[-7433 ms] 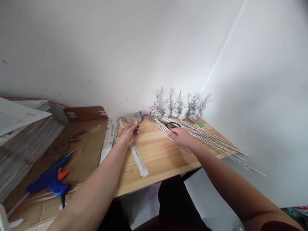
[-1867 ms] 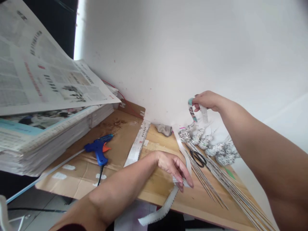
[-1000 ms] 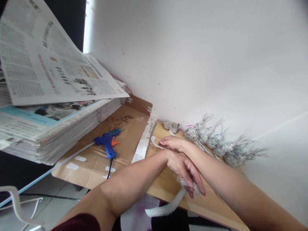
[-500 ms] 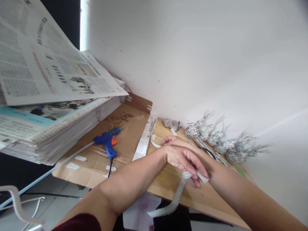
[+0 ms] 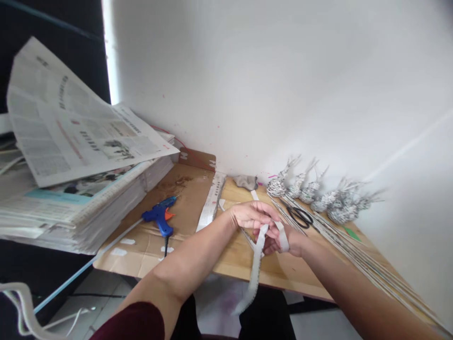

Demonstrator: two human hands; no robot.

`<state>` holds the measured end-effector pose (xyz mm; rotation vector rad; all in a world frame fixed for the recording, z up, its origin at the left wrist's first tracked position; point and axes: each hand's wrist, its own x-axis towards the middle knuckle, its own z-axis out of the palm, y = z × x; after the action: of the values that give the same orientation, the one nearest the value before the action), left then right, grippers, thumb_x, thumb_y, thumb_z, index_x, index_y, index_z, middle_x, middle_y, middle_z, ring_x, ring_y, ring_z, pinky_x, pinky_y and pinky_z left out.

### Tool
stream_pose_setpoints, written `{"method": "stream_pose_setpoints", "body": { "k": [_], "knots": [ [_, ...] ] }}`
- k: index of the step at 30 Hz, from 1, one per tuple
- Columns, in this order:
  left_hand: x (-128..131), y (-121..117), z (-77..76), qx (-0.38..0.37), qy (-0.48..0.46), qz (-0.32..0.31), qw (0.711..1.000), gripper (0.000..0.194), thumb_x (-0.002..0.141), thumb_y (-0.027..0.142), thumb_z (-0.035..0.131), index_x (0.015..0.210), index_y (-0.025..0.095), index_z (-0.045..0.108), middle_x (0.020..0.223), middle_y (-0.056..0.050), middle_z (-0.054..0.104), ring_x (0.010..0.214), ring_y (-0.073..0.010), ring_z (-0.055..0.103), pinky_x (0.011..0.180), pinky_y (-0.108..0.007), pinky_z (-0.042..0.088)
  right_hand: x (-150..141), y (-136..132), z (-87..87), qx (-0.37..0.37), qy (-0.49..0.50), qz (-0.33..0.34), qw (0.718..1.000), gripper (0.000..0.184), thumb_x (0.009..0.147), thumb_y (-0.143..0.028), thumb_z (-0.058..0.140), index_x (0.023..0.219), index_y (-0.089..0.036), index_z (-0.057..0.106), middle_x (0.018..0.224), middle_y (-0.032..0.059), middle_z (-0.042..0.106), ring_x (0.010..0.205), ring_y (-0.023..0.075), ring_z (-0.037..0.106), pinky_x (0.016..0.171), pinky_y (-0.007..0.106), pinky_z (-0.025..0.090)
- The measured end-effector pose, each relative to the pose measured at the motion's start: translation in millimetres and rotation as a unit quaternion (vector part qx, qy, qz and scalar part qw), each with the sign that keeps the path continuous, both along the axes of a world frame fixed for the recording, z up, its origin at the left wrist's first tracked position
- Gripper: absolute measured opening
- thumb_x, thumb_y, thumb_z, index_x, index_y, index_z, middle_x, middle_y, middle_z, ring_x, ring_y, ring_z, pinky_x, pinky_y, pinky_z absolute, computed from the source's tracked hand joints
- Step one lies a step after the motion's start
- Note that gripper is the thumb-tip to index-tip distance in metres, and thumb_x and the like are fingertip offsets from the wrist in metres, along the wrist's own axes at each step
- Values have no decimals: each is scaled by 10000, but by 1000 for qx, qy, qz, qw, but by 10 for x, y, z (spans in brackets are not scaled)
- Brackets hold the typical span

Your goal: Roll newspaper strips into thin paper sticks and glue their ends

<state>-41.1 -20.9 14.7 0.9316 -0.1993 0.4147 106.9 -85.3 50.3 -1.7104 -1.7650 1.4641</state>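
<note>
A long white strip (image 5: 255, 274) with one frayed-looking edge, paper or cloth I cannot tell, hangs from between my two hands. Its upper end curves in a loop over the side of my right hand (image 5: 278, 240). My left hand (image 5: 253, 215) lies on top, palm down, its fingers closed at the loop. Beneath it, the fingers of my right hand are curled near where the strip hangs down; they are partly hidden. Close behind the hands, black-handled scissors (image 5: 300, 216) lie on the wooden board (image 5: 237, 259).
To the left are a blue glue gun (image 5: 161, 216) on cardboard (image 5: 191, 193) and a tall newspaper stack (image 5: 116, 203). Several woven paper gourd shapes (image 5: 278, 185) stand along the wall. Thin paper rods (image 5: 368, 262) lie at right; a grey cloth (image 5: 246, 182) is at the back.
My right hand has drawn back from the far side and now meets my left hand. The forearms no longer cross, and the strip now loops over my right hand. The view has shifted.
</note>
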Motion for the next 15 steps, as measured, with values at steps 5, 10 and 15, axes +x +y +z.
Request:
{"method": "stream_pose_setpoints", "body": {
  "k": [5,10,15],
  "knots": [
    [57,-1,218,-14,19,96,995,256,654,96,743,900,83,673,751,-88,682,770,-226,691,770,-386,542,255,-258,1,-76,147,-23,986,497,829,-614,446,1035,-174,551,849,82,661,635,182,676,547,286,516],
    [160,-118,434,20,68,107,992,294,691,80,717,980,95,666,798,-69,664,782,-187,680,799,-374,538,303,-529,31,-91,113,59,988,396,810,-532,537,950,-166,600,833,51,643,531,105,598,452,202,435],
    [135,-353,629,64,115,116,985,258,716,91,700,972,95,669,797,-50,652,717,-138,668,786,-334,534,179,-691,16,-32,95,140,985,245,801,-392,555,927,-199,639,856,50,664,519,118,579,413,210,377]
  ]
}}
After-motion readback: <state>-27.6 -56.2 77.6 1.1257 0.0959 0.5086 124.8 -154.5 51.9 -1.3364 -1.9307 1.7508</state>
